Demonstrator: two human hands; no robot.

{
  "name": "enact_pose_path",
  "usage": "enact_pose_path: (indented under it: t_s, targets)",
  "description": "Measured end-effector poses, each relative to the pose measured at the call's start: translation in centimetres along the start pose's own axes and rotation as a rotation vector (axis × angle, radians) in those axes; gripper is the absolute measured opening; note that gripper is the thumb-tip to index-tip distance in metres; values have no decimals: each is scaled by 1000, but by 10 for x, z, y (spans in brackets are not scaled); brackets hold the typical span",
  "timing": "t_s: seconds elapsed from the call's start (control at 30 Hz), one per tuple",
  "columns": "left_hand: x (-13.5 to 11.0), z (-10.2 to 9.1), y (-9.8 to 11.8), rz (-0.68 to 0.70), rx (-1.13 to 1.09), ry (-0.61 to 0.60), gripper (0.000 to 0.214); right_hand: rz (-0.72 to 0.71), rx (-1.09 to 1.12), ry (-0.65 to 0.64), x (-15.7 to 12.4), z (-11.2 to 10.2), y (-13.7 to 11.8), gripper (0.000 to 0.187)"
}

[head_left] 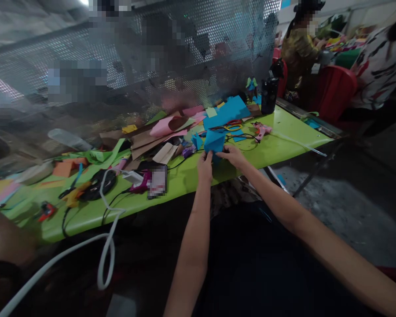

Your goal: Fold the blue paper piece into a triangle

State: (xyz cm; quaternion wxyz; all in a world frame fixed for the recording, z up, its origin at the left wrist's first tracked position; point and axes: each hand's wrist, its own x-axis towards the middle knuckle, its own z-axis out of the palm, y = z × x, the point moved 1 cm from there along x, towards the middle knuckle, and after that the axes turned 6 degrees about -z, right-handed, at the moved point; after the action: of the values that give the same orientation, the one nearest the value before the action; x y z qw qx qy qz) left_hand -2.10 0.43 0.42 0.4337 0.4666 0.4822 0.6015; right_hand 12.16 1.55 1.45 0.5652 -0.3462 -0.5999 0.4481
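Blue paper [215, 140] rises just above the left grip [205, 160], pinched at its lower edge, right grip [231, 155] at its lower right, closure unclear; likely light, crease-prone, best held by edges.

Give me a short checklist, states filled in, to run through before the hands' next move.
1. Left hand holding the blue paper: ok, at its lower edge.
2. Right hand gripping it too: cannot tell; fingertips are at its lower right.
3. Scissors set down: ok, just beyond the paper.
4. Pink glue gun set down: ok, on the table.
5. Glue gun switched off: cannot tell.
6. Table uncluttered: not ok, scraps and cords crowd it.
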Motion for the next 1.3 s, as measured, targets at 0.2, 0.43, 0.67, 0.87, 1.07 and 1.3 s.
enact_pose_path:
  t_s: [0.2, 0.43, 0.67, 0.87, 1.07, 1.3]
  targets:
    - [1, 0, 0, 11, -97, 36, 28, -39, -49, 26, -2, 0, -2, 47]
    - [-2, 1, 4, -4, -78, 21, 34, -39, -45, 11, 2, -2, 11, 38]
    - [-3, -1, 4, 7, -108, 115, 38, 10, 49, -91, 4, 1, 15, 40]
    - [-5, 0, 6, 36, -61, 124, 37, -7, 59, -60, 1, 1, 9, 43]
    - [-12, 1, 15, 149, 81, 192, 35, -235, -137, 408, -12, -7, -12, 45]
    - [-15, 6, 17, 249, 171, 195, 32, -307, -213, 334, -11, -19, -37, 31]
